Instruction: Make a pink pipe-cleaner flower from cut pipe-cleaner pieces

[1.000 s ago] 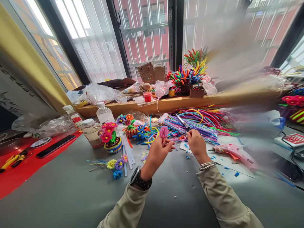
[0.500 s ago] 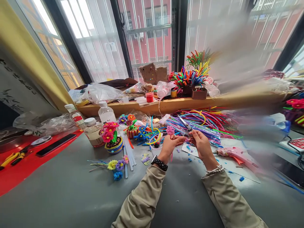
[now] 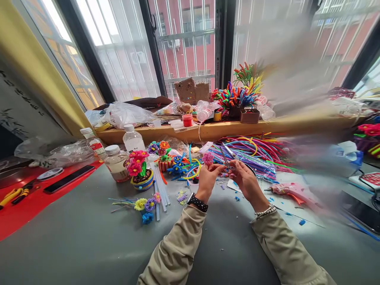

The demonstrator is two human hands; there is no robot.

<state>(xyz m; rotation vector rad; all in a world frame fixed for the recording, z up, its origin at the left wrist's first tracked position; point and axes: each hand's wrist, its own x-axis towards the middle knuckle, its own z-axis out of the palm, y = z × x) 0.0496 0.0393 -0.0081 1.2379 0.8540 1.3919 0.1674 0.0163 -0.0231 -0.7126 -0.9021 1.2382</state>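
Between the fingers of my left hand (image 3: 207, 181) is a pink pipe-cleaner flower (image 3: 208, 158), its round head standing above the knuckles. My right hand (image 3: 246, 180) grips a pair of scissors (image 3: 225, 157), blades parted and pointing up and away to the left. The left fingertips reach close to the scissors; whether they touch is too small to tell. Behind both hands lies a heap of colourful pipe cleaners (image 3: 261, 152), partly in clear plastic. Small blue scraps (image 3: 237, 198) dot the table below the right hand.
To the left are a pot of pink flowers (image 3: 142, 180), loose finished flowers (image 3: 150, 204), clear glue sticks (image 3: 162, 190) and bottles (image 3: 116, 164). A pink glue gun (image 3: 292, 190) lies right of my right hand. Phones (image 3: 69, 179) rest on both sides. The right side is blurred.
My right hand has shifted left, closer to my left hand, and the scissor blades have spread apart. The pink flower has moved slightly left and up.
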